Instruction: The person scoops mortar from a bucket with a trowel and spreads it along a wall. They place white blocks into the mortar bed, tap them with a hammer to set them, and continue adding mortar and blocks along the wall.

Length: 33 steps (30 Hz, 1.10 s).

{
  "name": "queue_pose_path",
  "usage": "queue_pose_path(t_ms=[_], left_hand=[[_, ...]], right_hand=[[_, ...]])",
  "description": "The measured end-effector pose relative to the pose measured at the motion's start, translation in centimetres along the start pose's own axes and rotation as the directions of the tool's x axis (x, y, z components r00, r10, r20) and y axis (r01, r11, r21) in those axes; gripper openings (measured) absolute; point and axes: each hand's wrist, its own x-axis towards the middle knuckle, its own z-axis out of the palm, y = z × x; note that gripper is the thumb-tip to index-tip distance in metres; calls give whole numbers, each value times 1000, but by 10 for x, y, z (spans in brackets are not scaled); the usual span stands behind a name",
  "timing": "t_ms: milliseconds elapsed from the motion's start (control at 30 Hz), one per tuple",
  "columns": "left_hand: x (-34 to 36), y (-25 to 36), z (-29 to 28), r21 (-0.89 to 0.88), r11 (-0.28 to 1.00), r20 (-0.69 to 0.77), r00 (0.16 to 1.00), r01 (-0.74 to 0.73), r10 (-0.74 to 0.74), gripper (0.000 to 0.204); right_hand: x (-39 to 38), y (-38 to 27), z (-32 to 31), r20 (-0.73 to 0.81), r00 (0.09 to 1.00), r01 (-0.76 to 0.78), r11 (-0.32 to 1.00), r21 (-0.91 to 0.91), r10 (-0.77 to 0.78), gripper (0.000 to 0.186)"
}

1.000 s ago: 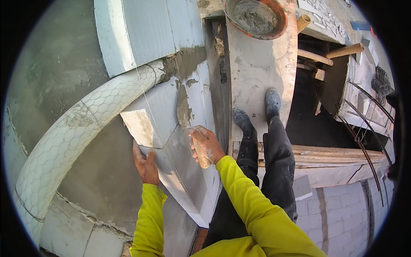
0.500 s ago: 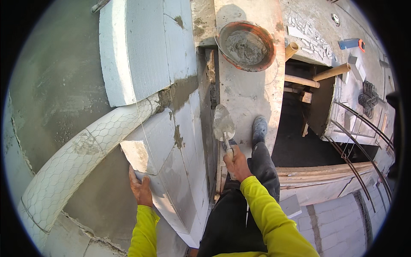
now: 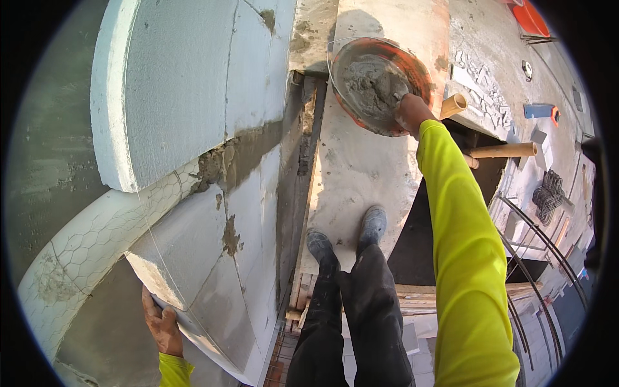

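My right hand (image 3: 414, 115) is closed round a trowel's handle above an orange bucket (image 3: 422, 71). The trowel's blade (image 3: 398, 87) dips into the wet grey mortar (image 3: 369, 80) there and is partly hidden in it. Low on the left, my left hand (image 3: 162, 326) rests against the end edge of a pale block wall (image 3: 200, 258), fingers stretched and thumb apart. Beyond that wall end, a fat white pipe (image 3: 122, 226) wrapped in hexagonal wire mesh passes through a gap in the wall. Grey mortar (image 3: 242, 158) smears the blocks above the pipe.
Both my boots stand on a pale plank (image 3: 351, 174). Right of it gapes a dark opening (image 3: 419, 238) with bamboo poles (image 3: 503, 150) across it. Steel bars (image 3: 548, 238), a blue saw (image 3: 540, 111) and a red container (image 3: 530, 18) lie farther right. A thin string (image 3: 155, 238) hangs along the wall.
My right hand has carried the trowel up and away from beside the wall into the bucket. My left hand stays at the block's edge. The view has shifted, and both boots now show.
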Motion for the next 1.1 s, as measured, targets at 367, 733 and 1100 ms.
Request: queue_pose_path(t_ms=[367, 733, 1100], left_hand=[[3, 4, 1, -10, 999, -17, 999, 42, -42, 85], [3, 4, -5, 26, 999, -6, 999, 44, -44, 79], [3, -5, -8, -36, 999, 45, 999, -3, 5, 77]], right_hand=[[-63, -30, 40, 31, 923, -4, -70, 998, 383, 18], [-239, -182, 10, -35, 686, 308, -245, 919, 727, 43], [-225, -445, -74, 5, 806, 289, -401, 869, 592, 50]])
